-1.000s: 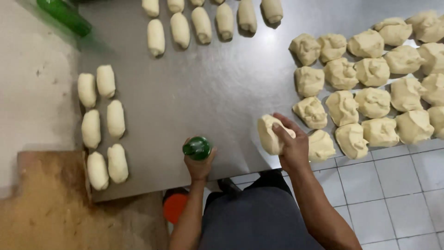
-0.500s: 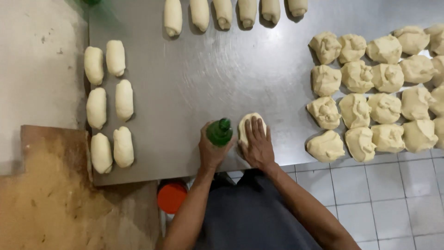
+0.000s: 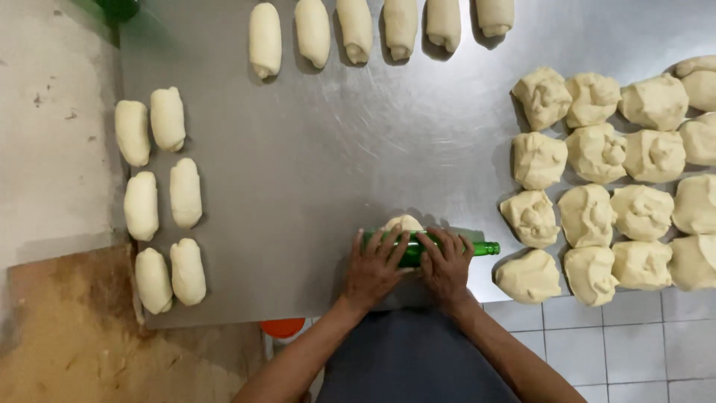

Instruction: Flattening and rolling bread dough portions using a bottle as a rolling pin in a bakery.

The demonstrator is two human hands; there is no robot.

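A steel table [image 3: 313,172] is seen from above, beside a tiled floor [image 3: 641,351]; the left hand [image 3: 373,265] and right hand [image 3: 446,265] are laid side by side, palms down and fingers spread flat, on a green glass bottle [image 3: 485,248] lying sideways at the near edge; a dough piece [image 3: 403,222] is pressed under it; half a second ago the bottle was held upright by the left hand alone; shaped rolls [image 3: 156,201] and rough dough lumps [image 3: 597,194] are ranged around.
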